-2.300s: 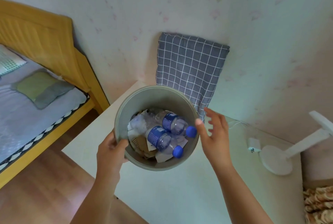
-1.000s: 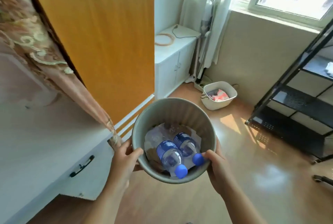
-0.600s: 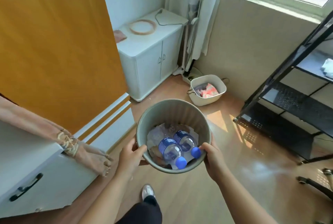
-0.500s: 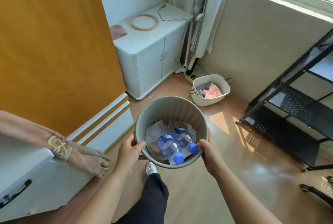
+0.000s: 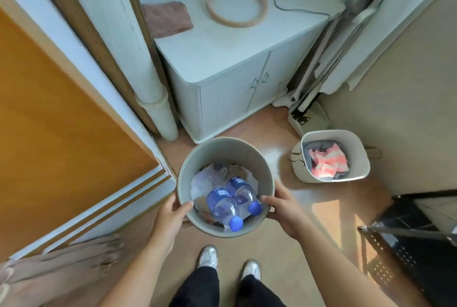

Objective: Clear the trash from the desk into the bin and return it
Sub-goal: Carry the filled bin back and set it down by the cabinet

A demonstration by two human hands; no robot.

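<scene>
Both forearms reach forward and slightly inward, bare to the elbow. The left hand point(image 5: 173, 217) is curled, thumb hooked over the top and pointing toward the right hand point(image 5: 284, 210), fingers hidden beneath. The right hand mirrors it, thumb pointing left, fingers wrapped out of sight. Two dark-trousered legs stand below the wrists.

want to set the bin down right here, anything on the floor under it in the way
Nothing visible blocks it. The bin, held by the left hand and right hand, hangs over bare wood floor. The white cabinet and laundry basket stand clear.
</scene>
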